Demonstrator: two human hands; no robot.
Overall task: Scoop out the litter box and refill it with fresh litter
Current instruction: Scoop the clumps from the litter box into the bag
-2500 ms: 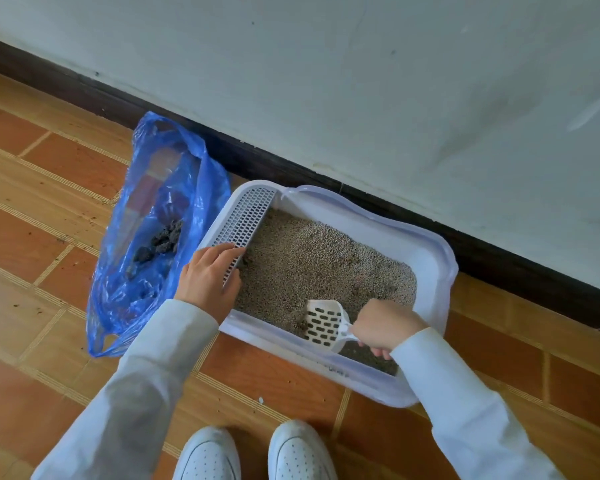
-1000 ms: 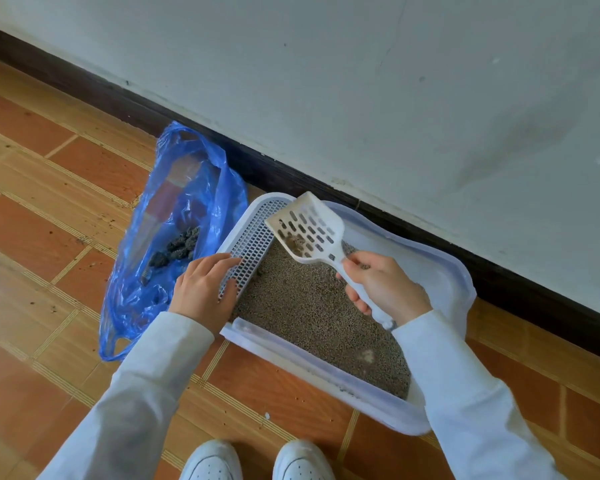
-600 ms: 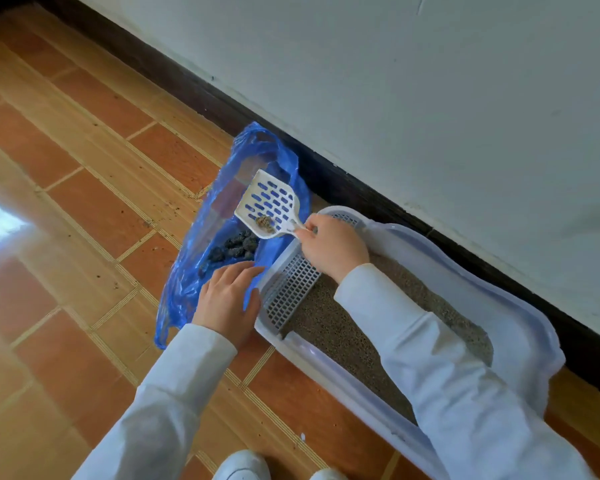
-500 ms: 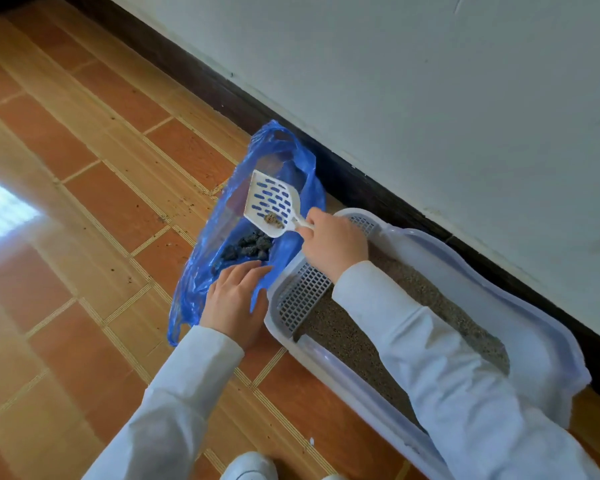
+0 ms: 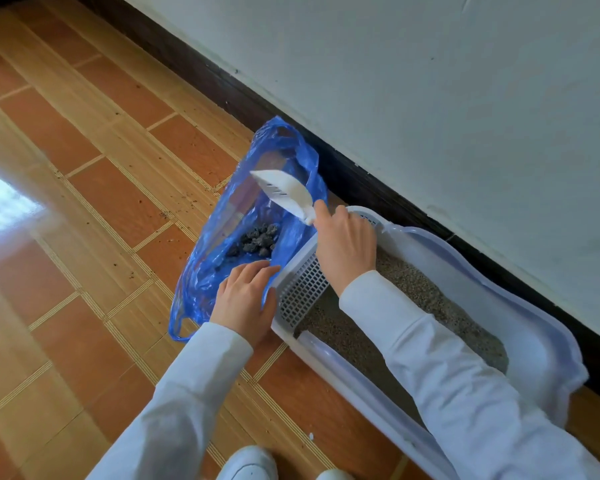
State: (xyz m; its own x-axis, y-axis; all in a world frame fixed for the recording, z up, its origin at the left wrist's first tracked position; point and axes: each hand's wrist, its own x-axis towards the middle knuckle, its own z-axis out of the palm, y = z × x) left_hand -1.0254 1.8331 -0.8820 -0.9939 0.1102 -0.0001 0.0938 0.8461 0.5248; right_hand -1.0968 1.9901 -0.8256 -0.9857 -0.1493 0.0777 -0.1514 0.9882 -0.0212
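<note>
The scoop [image 5: 286, 195] has just been rolled over: half a second ago it lay flat above the blue bag [image 5: 222, 251] with a small brownish clump on its slotted blade, and now it stands tilted on edge over the bag's mouth in the middle of the frame, with no clump showing on it. That suggests this scoopful has been tipped out onto the dark clumps [image 5: 257, 239] already lying in the bag, so another pass through the box probably follows; no fresh litter is in view, and the refill has not begun. The right hand [image 5: 345, 244] grasps the scoop's handle, forefinger laid along it. The left hand [image 5: 245, 299] rests with relaxed fingers on the bag's near edge, just beside the box corner. The litter box [image 5: 541, 344] lies along the wall, running to the lower right, a white plastic tray with a grated step at its left end and grey-beige granules [image 5: 413, 278] covering its floor.
</note>
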